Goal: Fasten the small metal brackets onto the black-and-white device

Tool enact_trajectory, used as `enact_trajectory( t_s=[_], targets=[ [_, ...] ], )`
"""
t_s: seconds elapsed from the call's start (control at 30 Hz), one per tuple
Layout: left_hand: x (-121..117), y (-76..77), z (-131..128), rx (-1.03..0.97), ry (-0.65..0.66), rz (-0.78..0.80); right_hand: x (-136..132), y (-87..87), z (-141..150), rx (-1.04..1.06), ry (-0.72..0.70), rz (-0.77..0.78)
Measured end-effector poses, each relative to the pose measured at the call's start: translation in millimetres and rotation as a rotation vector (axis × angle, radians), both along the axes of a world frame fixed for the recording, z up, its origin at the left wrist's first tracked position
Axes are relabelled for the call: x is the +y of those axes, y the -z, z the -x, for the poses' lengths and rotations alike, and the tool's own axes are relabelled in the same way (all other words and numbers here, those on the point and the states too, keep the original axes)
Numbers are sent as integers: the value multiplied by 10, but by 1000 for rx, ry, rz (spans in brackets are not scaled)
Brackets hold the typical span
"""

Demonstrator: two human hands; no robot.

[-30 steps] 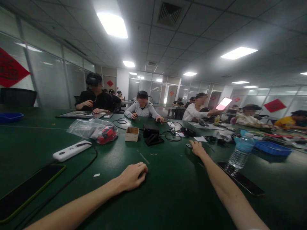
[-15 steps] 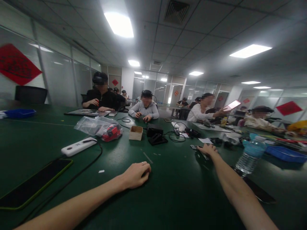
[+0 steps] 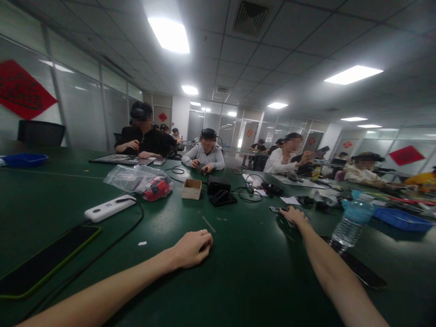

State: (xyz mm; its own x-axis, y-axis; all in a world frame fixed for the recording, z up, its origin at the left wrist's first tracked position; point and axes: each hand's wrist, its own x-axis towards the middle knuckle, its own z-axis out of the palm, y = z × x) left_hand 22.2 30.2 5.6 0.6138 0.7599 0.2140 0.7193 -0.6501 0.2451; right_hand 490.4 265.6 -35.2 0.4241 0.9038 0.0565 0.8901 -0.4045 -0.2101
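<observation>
The person's left hand (image 3: 194, 248) is resting on the dark green tabletop (image 3: 238, 277), its fingers curling loosely inward and a ring showing on one finger; whether anything is lying beneath them, one cannot tell. The right hand (image 3: 293, 217) is reaching farther out, palm down, and its fingertips are touching a small, flat, silver-and-dark object (image 3: 273, 209), which is lying on the table and partly hiding under the hand. The fingers are bending only a little, but how firmly they are gripping it, one cannot tell.

Beyond the hands, an open, pale cardboard box (image 3: 191, 190) is standing just beside a black, blocky device (image 3: 218, 185). To the left, a clear plastic bag (image 3: 124, 178) is holding red and black items, and a white, oblong power strip (image 3: 111, 208) is lying nearer, above a black, flat phone with a green edge (image 3: 47, 259). A small white scrap (image 3: 142, 244) is lying between the phone and the left hand.

On the right, a clear water bottle with a blue label (image 3: 354, 220) is standing upright at the far end of a black, glossy phone (image 3: 366, 271), near a shallow blue plastic tray (image 3: 402, 219). Across the table, a person in a grey top (image 3: 213, 158) is handling something small and dark
</observation>
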Motion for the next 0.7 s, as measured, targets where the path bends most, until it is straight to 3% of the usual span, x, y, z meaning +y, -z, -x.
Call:
enact_trajectory(
  t_s=[0.7],
  targets=[
    [12, 16, 4, -12, 10, -10, 26, 18, -27, 29, 28, -39]
  ],
)
